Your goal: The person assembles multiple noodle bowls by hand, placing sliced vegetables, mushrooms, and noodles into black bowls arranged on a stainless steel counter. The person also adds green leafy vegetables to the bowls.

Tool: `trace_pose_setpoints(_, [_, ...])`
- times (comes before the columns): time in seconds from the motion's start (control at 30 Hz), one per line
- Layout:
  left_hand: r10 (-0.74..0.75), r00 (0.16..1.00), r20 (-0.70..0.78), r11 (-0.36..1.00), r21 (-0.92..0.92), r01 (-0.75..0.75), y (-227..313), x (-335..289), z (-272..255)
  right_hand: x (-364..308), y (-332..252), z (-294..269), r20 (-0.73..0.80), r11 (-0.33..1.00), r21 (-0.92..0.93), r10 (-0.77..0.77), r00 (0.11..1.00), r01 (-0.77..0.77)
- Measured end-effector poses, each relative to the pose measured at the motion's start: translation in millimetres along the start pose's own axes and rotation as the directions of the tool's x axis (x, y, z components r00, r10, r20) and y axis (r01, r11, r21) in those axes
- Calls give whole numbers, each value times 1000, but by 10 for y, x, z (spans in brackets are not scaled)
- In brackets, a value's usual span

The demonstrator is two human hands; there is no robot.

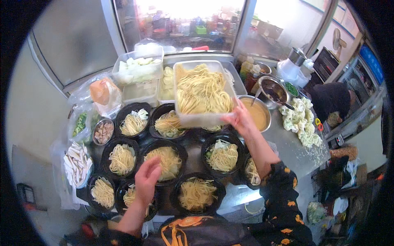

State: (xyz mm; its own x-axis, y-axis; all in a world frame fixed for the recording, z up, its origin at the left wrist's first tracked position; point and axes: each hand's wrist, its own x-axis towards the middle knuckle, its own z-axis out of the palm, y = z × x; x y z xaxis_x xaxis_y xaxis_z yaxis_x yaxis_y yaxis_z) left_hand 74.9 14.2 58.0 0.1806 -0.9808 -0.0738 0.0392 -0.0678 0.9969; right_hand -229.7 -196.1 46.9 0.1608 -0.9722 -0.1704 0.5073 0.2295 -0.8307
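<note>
My right hand [243,119] grips the near right corner of a clear plastic tub [197,120]. The tub is tilted toward me and full of yellow noodles [203,88]; it hangs over the far bowls and partly hides one. My left hand [147,176] is empty, its fingers loosely extended over the near edge of a black bowl [184,152] holding noodles. Several similar black bowls stand around it, among them one in front [221,192], one at left [106,162] and one at right [204,153]. Noodles lie in them, with greens showing in some.
Sliced white mushrooms [77,163], a bowl of diced meat [103,132] and bagged greens [80,124] line the left side. Behind stand plastic tubs [140,91]. At right are a pot of tan sauce [269,123], a dark sauce pot [274,88], cauliflower [301,121] and scissors [319,124].
</note>
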Motion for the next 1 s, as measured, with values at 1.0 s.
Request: trace_pose_setpoints(1.0, [-707,-290,-645,244,-607,756,-2854,-4598,-419,-31,842,266,301,953,-299,43,953,51])
